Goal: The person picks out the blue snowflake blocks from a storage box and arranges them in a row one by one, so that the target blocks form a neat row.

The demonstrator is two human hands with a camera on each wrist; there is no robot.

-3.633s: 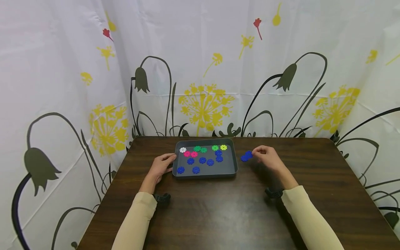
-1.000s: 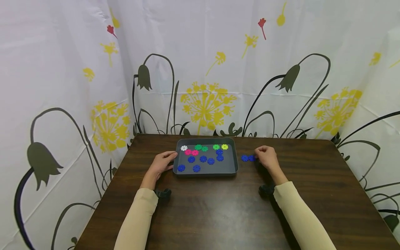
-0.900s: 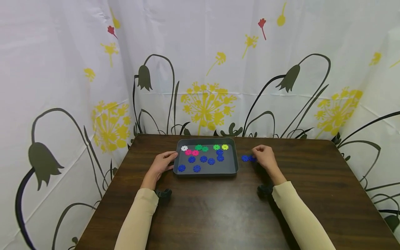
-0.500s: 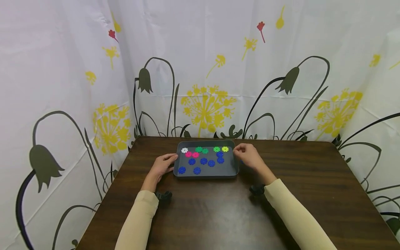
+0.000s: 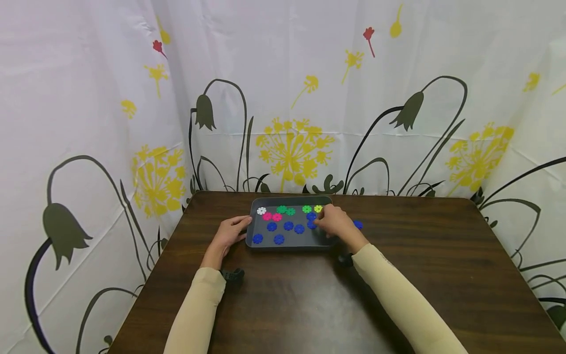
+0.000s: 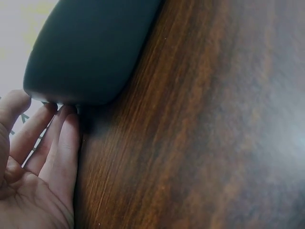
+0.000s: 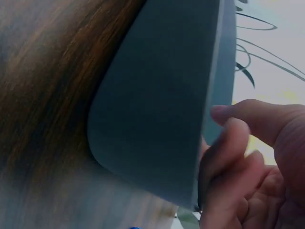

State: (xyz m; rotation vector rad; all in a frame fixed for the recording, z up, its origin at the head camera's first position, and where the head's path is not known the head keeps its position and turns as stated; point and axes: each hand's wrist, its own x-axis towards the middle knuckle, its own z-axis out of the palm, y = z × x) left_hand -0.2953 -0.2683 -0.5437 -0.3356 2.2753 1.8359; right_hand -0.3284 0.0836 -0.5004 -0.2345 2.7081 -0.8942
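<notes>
A dark grey tray (image 5: pixel 289 247) lies on the table with several notched plastic discs in it. My left hand (image 5: pixel 229 233) touches its left end; in the left wrist view the fingers (image 6: pixel 69 138) stretch to the tray wall. Over the right side of the tray is my right hand (image 5: pixel 337 222), fingertips close to a blue disc (image 5: pixel 311 224). In the right wrist view its thumb and half-bent fingers (image 7: pixel 233 138) reach over the rim, with no disc visible between them; some tips are hidden. Another blue disc (image 5: pixel 357 224) lies on the table beyond the right wrist.
Also in the tray are a white disc (image 5: pixel 261 211), pink discs (image 5: pixel 267 216), green discs (image 5: pixel 281 209) and a yellow disc (image 5: pixel 318 209), partly covered by my right hand. A flower-patterned curtain (image 5: pixel 283 88) hangs behind the brown table (image 5: pixel 283 295).
My right hand has moved left from the blue discs on the table to above the tray. One of those two discs is now out of sight. My left hand stays at the tray.
</notes>
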